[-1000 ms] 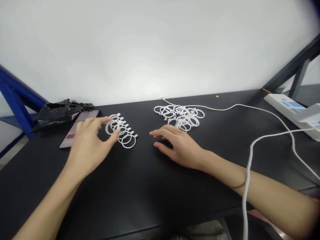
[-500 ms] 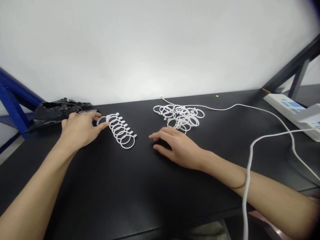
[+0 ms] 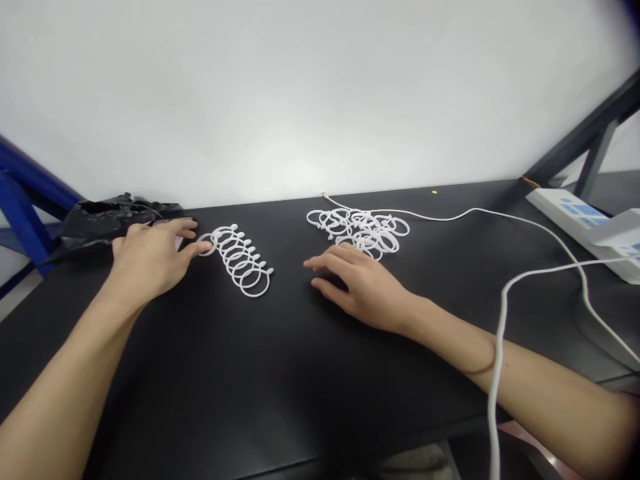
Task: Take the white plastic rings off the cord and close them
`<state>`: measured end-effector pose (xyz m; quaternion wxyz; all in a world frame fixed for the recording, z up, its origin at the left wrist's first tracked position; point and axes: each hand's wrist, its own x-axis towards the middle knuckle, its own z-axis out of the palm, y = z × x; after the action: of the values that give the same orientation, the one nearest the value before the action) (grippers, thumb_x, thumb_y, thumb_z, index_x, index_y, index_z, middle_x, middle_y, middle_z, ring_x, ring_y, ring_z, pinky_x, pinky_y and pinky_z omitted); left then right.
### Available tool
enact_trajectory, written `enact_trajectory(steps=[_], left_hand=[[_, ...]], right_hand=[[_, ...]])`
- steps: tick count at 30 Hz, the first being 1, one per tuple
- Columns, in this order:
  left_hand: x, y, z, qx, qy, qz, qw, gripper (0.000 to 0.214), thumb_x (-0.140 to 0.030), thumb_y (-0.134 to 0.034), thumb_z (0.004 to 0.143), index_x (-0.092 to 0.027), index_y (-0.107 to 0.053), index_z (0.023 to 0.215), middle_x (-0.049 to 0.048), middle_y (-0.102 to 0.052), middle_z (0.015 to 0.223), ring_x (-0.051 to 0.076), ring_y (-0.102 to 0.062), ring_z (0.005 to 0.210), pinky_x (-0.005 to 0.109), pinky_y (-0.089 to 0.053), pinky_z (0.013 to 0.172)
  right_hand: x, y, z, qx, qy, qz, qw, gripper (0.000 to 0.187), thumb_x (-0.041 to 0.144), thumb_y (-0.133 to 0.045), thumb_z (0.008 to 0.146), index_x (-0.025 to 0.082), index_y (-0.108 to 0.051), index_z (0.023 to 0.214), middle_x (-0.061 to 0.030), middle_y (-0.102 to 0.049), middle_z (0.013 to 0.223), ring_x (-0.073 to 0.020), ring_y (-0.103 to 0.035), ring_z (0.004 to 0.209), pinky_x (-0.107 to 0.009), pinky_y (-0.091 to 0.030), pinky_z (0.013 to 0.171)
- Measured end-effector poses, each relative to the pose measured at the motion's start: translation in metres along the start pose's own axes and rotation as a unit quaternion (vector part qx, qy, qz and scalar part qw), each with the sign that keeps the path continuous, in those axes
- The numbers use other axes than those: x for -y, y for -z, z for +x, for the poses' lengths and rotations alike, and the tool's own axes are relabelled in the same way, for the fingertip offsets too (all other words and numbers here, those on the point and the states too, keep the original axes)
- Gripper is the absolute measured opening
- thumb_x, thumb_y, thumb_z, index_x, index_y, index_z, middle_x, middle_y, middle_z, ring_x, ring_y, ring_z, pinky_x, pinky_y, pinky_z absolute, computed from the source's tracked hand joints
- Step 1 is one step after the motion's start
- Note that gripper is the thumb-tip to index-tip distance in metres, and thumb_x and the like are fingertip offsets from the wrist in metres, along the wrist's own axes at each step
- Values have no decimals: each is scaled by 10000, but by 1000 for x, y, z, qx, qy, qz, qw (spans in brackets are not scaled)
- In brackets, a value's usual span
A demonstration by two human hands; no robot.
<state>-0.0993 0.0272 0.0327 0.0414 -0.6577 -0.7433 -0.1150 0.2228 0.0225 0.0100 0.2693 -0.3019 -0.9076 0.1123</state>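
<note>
Several white rings with small clips, which look like curtain rings (image 3: 255,294), lie overlapped in a slanting row on the black table. At the row's far left end lies one more ring (image 3: 205,236); the thumb of my left hand (image 3: 150,257) is at its edge, fingers apart. To the right, a tangled heap of the same white rings (image 3: 370,233) rests farther back. My right hand (image 3: 363,287) hovers or rests just in front of that heap, its fingers spread and holding nothing; it covers part of the heap's near edge.
Behind my left hand sits a crumpled black plastic bag (image 3: 100,220). A white cable (image 3: 500,333) hangs across my right forearm, and another thin cable (image 3: 450,218) runs behind the heap. At the right stands a white power strip (image 3: 565,207). A white wall (image 3: 300,100) bounds the back.
My left hand has drawn slightly left, away from the row, leaving the end ring more exposed. My right hand has shifted a little right and back, toward the heap.
</note>
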Motion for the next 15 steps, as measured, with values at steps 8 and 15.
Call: enact_trajectory(steps=[8,15], left_hand=[[-30,13,-13,-82,-16,-18,996,445,-506,-407,964,-165,-631,1145,155,-676,1186,417,-492,1169,605,-395,945],[-63,-3,-27,-116,-133,-61,982,289,-409,-444,972,-212,-631,1068,94,-716,1078,338,-539,1083,504,-389,927]], right_hand=[[-29,9,9,-83,-76,-211,971,305,313,-532,953,122,-656,1156,-154,-665,1036,-300,-528,995,-474,-472,897],[-38,-4,13,-64,-99,-259,959,231,299,-591,910,130,-699,1025,-168,-643,1079,-341,-497,1059,-492,-458,897]])
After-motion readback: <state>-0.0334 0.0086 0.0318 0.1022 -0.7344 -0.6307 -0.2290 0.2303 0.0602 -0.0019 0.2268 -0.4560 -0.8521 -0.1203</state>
